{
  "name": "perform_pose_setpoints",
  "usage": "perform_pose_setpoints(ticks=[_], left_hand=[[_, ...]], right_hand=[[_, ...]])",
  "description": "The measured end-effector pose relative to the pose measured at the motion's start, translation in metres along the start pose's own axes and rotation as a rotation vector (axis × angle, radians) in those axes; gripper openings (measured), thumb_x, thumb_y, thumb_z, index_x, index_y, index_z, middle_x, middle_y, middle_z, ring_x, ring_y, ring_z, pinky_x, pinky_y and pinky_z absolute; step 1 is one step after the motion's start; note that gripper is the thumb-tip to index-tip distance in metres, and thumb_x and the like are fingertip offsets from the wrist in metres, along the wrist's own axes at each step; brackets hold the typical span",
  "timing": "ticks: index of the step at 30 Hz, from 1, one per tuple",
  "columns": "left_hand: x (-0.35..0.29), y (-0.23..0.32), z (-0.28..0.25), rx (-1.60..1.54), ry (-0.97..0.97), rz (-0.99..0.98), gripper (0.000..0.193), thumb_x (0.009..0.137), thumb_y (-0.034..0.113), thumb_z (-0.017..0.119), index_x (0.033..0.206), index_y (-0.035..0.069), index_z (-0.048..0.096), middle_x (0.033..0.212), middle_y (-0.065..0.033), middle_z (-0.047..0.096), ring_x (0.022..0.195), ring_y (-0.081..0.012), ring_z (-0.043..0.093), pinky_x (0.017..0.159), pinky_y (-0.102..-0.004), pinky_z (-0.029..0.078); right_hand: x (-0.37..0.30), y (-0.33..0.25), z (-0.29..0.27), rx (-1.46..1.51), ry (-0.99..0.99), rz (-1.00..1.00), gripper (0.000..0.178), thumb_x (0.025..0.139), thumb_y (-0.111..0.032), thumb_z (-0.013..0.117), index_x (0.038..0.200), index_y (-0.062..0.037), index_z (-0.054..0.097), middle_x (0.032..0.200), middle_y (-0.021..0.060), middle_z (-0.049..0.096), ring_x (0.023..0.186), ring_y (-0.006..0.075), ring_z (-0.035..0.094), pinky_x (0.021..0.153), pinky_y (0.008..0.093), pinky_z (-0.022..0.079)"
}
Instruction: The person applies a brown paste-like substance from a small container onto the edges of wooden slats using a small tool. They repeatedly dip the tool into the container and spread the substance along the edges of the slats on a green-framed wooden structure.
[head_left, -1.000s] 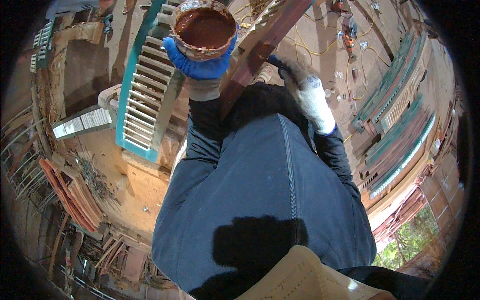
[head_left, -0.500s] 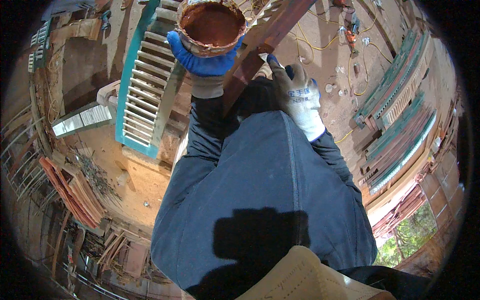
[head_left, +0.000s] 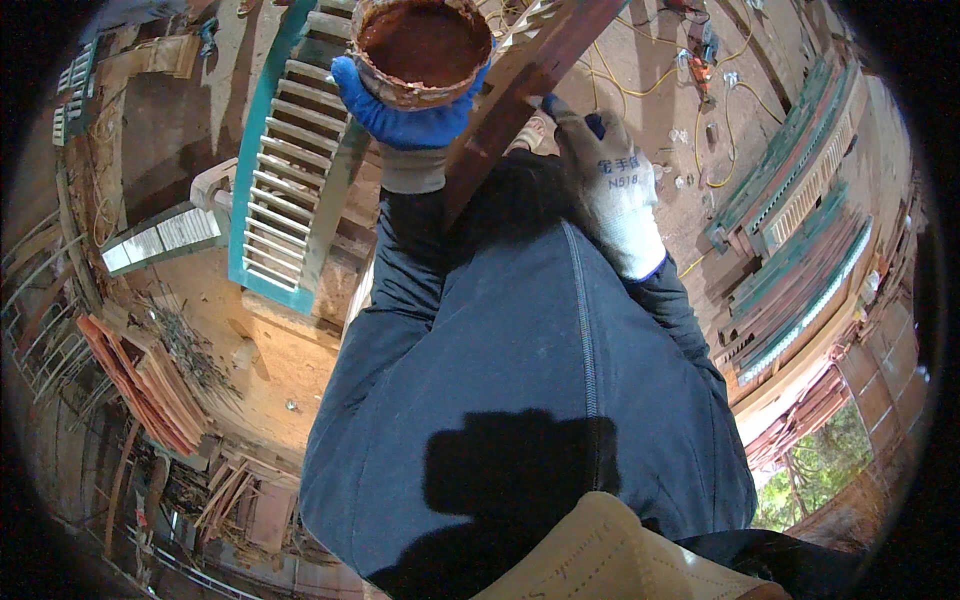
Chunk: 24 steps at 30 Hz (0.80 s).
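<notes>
Head view: right glove bears 2 printed lines.

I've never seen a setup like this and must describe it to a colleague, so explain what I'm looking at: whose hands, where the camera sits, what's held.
There is no robot here: a person works with their own two hands, both in gloves. The view comes from a wide fisheye camera worn on the head, looking down, so edges bend and the dark clothing fills the middle. The left hand cups a stained round bowl of reddish-brown substance. The right hand is beside a dark reddish board; whether it holds something small is unclear. To the left is a slatted panel with a teal edge. More slatted panels lie in stacks at right on the ground.
</notes>
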<state>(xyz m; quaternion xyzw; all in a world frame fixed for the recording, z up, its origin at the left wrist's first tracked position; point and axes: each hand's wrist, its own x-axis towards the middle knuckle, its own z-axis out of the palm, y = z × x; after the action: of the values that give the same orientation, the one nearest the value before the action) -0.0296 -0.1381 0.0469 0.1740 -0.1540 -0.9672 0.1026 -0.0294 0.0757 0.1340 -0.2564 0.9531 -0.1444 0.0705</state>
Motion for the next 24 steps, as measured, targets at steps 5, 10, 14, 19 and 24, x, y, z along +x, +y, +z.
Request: perform_pose_setpoints(ticks=[5,10,14,19,24], left_hand=[[-0.002,-0.001,0.004,0.035,0.018,0.005,0.088,0.078,0.084,0.05,0.145,0.027,0.042,0.148,-0.0069,0.046,0.133,-0.0358,0.046,0.108,-0.0608,0.04],[0.001,-0.003,-0.001,0.049,0.022,0.028,0.088,0.078,0.085,0.048,0.145,0.027,0.042,0.148,-0.0071,0.046,0.133,-0.0365,0.046,0.107,-0.062,0.04],[0.003,-0.003,-0.007,-0.02,0.002,-0.011,0.09,0.077,0.086,0.048,0.145,0.027,0.042,0.148,-0.0073,0.046,0.133,-0.0364,0.045,0.107,-0.0621,0.04],[0.005,0.004,-0.005,-0.276,-0.133,-0.122,0.089,0.078,0.085,0.048,0.146,0.028,0.042,0.148,-0.0072,0.046,0.132,-0.0366,0.046,0.108,-0.0609,0.039],[0.014,0.005,-0.003,-0.014,0.056,0.153,0.086,0.077,0.076,0.06,0.14,0.019,0.048,0.139,-0.0164,0.052,0.126,-0.0417,0.05,0.106,-0.0599,0.042]], right_hand=[[0.009,-0.006,0.003,-0.038,0.009,-0.005,0.044,0.086,-0.019,0.067,0.129,-0.0249,0.061,0.092,0.0086,0.059,0.074,0.0276,0.064,0.058,0.039,0.054],[0.002,-0.004,-0.006,0.049,-0.005,-0.04,0.035,0.089,-0.017,0.065,0.124,-0.0201,0.064,0.091,0.0109,0.06,0.077,0.0307,0.065,0.06,0.0421,0.053],[0.005,0.008,-0.002,-0.002,0.022,-0.079,0.043,0.086,-0.019,0.067,0.128,-0.0222,0.062,0.092,0.0087,0.059,0.074,0.0274,0.065,0.057,0.0388,0.053],[-0.002,0.005,-0.006,0.042,-0.032,-0.07,0.035,0.087,-0.019,0.066,0.122,-0.0203,0.066,0.089,0.0091,0.06,0.075,0.0291,0.065,0.058,0.0408,0.052],[0.012,0.032,-0.003,0.167,0.081,-0.019,0.026,0.089,-0.018,0.066,0.115,-0.0178,0.067,0.088,0.01,0.06,0.076,0.031,0.065,0.062,0.0426,0.051]])
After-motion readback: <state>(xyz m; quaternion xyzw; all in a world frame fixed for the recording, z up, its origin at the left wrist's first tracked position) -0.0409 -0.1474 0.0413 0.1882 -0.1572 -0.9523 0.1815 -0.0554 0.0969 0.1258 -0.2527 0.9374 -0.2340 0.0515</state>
